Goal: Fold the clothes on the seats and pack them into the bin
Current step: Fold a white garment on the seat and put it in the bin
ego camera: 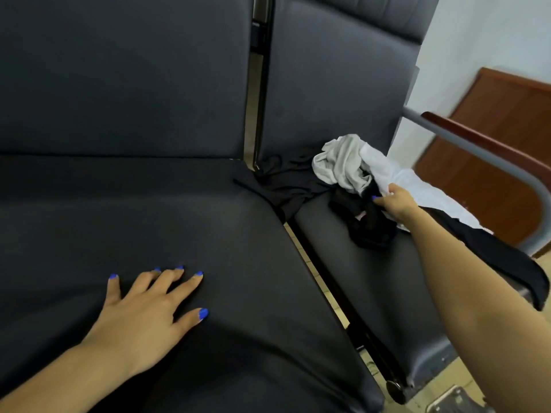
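Observation:
A heap of clothes lies on the right seat (343, 263): a light grey garment (340, 165), a white garment (417, 189), a small bunched black garment (366, 225) and a flat black garment (283, 183) spilling toward the seat gap. Another black cloth (501, 257) trails under my right forearm over the seat's edge. My right hand (395, 202) reaches into the heap, its fingers curled on the small black garment beside the white one. My left hand (149, 308) rests flat, fingers spread, on the left seat (119, 219).
Two dark padded seats stand side by side with a narrow gap (316, 272) between them. A grey metal armrest with a wooden top (483, 138) bounds the right seat. A wooden panel (507, 120) and a white wall lie beyond. A grey plastic object (453, 400) shows at the bottom right on the floor.

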### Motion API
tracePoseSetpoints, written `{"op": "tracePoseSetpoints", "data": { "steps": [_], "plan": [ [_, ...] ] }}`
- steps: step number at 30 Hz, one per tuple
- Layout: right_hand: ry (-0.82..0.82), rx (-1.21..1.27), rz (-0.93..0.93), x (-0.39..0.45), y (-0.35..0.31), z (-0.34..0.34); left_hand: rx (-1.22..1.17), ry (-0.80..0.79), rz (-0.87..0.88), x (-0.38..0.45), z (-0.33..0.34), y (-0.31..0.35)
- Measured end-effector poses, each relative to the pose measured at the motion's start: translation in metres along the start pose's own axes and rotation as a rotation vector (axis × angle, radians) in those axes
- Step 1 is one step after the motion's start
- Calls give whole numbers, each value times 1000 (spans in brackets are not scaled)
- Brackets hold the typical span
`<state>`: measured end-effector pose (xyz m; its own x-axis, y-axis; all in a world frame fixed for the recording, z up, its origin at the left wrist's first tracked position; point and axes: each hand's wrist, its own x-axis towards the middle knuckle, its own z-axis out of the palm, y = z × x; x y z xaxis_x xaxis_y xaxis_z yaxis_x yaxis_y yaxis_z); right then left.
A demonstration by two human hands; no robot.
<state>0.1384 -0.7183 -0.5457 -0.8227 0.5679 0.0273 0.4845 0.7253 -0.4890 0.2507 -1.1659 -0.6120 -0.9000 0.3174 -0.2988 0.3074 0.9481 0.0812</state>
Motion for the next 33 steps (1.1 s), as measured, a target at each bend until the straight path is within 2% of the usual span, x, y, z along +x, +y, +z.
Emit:
{"op": "tracePoseSetpoints", "data": {
  "steps": [6,8,12,15,20,24,28,33],
  "plan": [
    [-91,181,143,-50,-26,-61,-29,2,55,1,-6,-4],
    [-27,290,121,-62,-44,-94,-58,34,75,-1,-10,-8],
    [130,696,71,-91,-83,-156,-184,165,81,-12,-19,-17],
    [60,944,17,-106,-105,-182,-281,287,105,-23,-20,-20],
    [-53,1136,-39,-117,-118,-188,-391,330,151,-40,-15,-17],
    [-134,1379,-196,-138,-166,-209,-535,338,198,-44,-16,-19],
    [-204,1568,-455,-177,-227,-253,-694,349,203,-48,-23,-21],
    [-291,1699,-644,-222,-270,-264,-1183,373,140,-65,-48,-22]
  ]
}}
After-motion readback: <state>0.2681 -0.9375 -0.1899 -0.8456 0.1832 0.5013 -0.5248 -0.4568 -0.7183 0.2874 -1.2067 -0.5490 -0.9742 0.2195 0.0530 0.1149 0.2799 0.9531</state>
